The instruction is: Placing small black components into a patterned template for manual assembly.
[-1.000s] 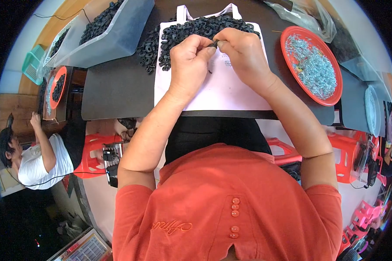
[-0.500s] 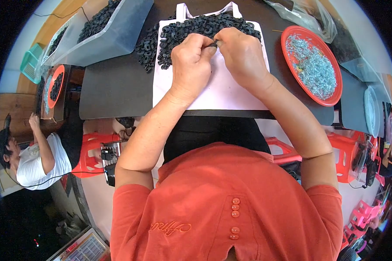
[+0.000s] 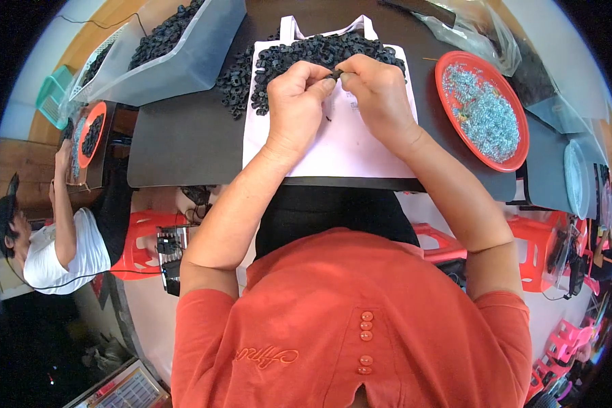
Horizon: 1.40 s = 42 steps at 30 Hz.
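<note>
At the upper middle of the frame, the left hand [image 3: 295,102] and the right hand [image 3: 382,98] together pinch one small black part [image 3: 335,75]. It looks dark; its exact shape is hard to tell, because they cover most. They partly hide the black pile [image 3: 323,49].

Left grip [image 3: 295,102] and right grip [image 3: 380,95] pinching small black piece [image 3: 336,75], white bag [image 3: 350,153] beneath, red plate [image 3: 449,109] rightward
</note>
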Available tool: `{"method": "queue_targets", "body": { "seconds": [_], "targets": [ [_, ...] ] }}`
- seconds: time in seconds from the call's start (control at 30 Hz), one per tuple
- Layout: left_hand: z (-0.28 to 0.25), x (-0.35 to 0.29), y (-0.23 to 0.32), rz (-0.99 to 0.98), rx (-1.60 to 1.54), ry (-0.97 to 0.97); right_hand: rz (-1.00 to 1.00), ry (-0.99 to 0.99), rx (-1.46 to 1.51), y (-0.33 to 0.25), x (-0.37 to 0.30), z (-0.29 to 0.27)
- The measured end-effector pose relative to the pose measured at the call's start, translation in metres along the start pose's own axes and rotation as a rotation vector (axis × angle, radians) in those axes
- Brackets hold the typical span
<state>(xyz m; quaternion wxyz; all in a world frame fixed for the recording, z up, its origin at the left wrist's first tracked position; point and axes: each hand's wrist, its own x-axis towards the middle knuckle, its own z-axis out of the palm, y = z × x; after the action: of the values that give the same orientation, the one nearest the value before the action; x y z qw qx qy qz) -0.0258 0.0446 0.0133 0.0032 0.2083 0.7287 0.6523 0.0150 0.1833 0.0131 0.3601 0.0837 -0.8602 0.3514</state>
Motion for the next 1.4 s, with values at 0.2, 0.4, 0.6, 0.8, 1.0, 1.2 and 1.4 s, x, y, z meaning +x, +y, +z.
{"method": "queue_targets", "body": {
  "seconds": [0.2,0.4,0.6,0.8,1.0,1.2,1.4],
  "targets": [
    [0.0,0.001,-0.004,0.102,0.045,-0.007,-0.001,-0.02,0.016,-0.004,0.004,-0.003],
    [0.0,0.001,-0.007,0.114,0.064,-0.027,-0.072,-0.022,-0.124,-0.001,0.001,0.0],
    [-0.001,-0.003,-0.005,0.049,0.053,-0.058,-0.131,-0.005,-0.248,-0.003,-0.005,0.005],
    [0.002,-0.002,-0.006,0.059,0.011,-0.023,-0.205,0.031,-0.32,-0.004,-0.007,0.008],
    [0.001,-0.001,0.0,-0.085,-0.051,-0.024,-0.174,-0.008,-0.341,-0.007,-0.009,0.01],
    [0.0,-0.001,-0.008,0.016,0.01,-0.016,-0.205,0.104,-0.223,0.003,-0.005,0.015],
    [0.001,-0.004,-0.007,0.148,0.05,0.011,-0.206,0.077,-0.161,0.003,-0.003,0.009]
  ]
}}
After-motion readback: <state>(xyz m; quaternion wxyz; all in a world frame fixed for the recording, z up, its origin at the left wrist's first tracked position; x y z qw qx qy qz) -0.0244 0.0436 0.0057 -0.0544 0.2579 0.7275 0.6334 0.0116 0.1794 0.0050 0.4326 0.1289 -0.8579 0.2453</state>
